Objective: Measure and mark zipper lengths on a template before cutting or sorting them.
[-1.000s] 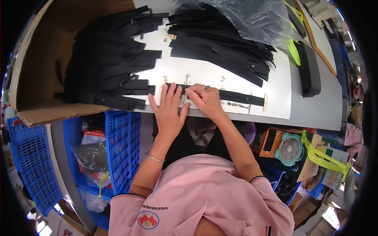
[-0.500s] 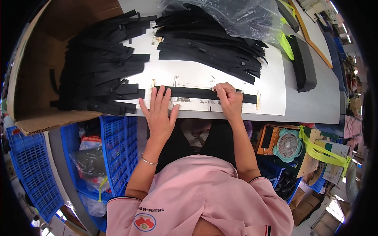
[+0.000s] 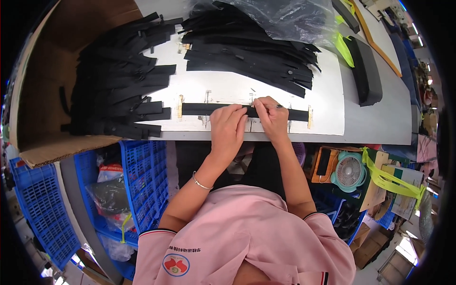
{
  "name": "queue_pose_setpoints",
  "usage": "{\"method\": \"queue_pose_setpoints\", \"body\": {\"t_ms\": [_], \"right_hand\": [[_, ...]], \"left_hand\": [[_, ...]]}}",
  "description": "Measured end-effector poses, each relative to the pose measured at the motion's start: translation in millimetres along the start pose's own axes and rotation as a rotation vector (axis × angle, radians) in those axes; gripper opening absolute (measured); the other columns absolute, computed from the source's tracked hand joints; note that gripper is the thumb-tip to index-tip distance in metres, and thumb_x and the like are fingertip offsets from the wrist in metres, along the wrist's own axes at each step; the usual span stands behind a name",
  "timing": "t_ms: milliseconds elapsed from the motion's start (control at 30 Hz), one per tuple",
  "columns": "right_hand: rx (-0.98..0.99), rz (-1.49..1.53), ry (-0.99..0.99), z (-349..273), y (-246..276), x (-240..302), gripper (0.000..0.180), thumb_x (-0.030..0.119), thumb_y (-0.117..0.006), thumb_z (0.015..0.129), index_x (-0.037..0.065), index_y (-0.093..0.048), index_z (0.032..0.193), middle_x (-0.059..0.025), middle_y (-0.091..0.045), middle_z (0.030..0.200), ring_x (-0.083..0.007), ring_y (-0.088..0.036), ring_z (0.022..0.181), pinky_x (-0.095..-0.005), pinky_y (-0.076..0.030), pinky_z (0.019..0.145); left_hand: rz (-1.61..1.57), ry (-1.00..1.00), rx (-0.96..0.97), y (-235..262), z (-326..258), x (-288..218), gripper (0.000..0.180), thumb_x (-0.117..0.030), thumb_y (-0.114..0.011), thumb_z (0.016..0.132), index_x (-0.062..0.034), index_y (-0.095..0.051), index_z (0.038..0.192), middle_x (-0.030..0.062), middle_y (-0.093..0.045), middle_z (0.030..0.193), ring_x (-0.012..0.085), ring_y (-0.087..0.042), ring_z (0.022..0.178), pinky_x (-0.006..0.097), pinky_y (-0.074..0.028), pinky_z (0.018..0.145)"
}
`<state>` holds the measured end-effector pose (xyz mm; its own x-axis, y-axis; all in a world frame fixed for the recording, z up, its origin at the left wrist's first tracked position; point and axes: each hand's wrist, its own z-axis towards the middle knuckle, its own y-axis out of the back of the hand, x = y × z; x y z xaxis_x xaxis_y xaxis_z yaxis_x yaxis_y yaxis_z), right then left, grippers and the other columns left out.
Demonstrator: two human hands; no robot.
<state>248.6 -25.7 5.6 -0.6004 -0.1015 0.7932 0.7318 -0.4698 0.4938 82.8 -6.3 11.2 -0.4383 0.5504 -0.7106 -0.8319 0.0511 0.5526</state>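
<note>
A single black zipper (image 3: 199,109) lies straight across a white board (image 3: 327,107) with dark marks along it. My left hand (image 3: 228,126) rests on the middle of the zipper, fingers lying over it and holding nothing. Just to its right, my right hand (image 3: 273,118) is closed in a pinch over the zipper. A thin dark pen-like tool (image 3: 280,106) shows at its knuckles; the fingers hide its tip. Beyond my hands lies a pile of black zippers (image 3: 247,61), and another heap of zippers (image 3: 118,80) spreads out of the box at the left.
An open cardboard box (image 3: 42,85) stands at the left. Clear plastic film (image 3: 294,19) covers part of the far pile. A black padded block (image 3: 363,71) sits at the right. Below the table edge are blue crates (image 3: 145,180) and a small green fan (image 3: 349,172).
My left hand has slid right along the zipper, from its left end to beside my right hand, its fingers drawing closer together. My right hand stays almost in place.
</note>
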Motion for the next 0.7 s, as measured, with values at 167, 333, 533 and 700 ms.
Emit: {"method": "queue_pose_setpoints", "body": {"t_ms": [167, 333, 533, 700], "right_hand": [[0.010, 0.073, -0.050, -1.6, 4.5, 3.3, 0.016, 0.011, -0.069, 0.094, 0.001, -0.073, 0.083, -0.0097, -0.072, 0.076, -0.0214, -0.066, 0.060, -0.0318, -0.049, 0.059], [0.067, 0.067, 0.074, -2.7, 8.0, -7.5, 0.014, 0.012, -0.070, 0.092, 0.004, -0.074, 0.081, -0.0059, -0.072, 0.072, -0.0222, -0.064, 0.058, -0.0332, -0.047, 0.061], [0.047, -0.018, 0.153, -0.5, 6.3, -5.4, 0.015, 0.013, -0.071, 0.089, 0.006, -0.072, 0.076, -0.0028, -0.072, 0.070, -0.0227, -0.060, 0.054, -0.0340, -0.044, 0.059], [0.077, 0.011, 0.142, -4.6, 11.4, -12.2, 0.016, 0.012, -0.072, 0.086, 0.006, -0.071, 0.071, -0.0026, -0.070, 0.069, -0.0247, -0.057, 0.053, -0.0342, -0.044, 0.057]], "left_hand": [[0.024, 0.006, -0.058, -10.0, 3.4, 3.7, 0.015, -0.002, -0.078, 0.083, -0.0048, -0.076, 0.098, 0.0061, -0.070, 0.104, 0.0261, -0.064, 0.099, 0.039, -0.045, 0.090], [0.042, -0.017, -0.060, -12.3, 3.3, 3.7, 0.016, -0.001, -0.078, 0.082, -0.0045, -0.076, 0.097, 0.0056, -0.070, 0.103, 0.0263, -0.063, 0.098, 0.039, -0.045, 0.090], [0.044, -0.021, -0.053, -13.2, 5.0, 2.3, 0.016, -0.001, -0.078, 0.081, -0.0040, -0.075, 0.096, 0.0057, -0.070, 0.104, 0.0266, -0.063, 0.098, 0.040, -0.045, 0.090], [0.089, -0.021, -0.036, -14.4, 4.0, 2.8, 0.015, -0.003, -0.080, 0.082, -0.0054, -0.076, 0.096, 0.0059, -0.072, 0.104, 0.0254, -0.065, 0.098, 0.038, -0.046, 0.089]]}}
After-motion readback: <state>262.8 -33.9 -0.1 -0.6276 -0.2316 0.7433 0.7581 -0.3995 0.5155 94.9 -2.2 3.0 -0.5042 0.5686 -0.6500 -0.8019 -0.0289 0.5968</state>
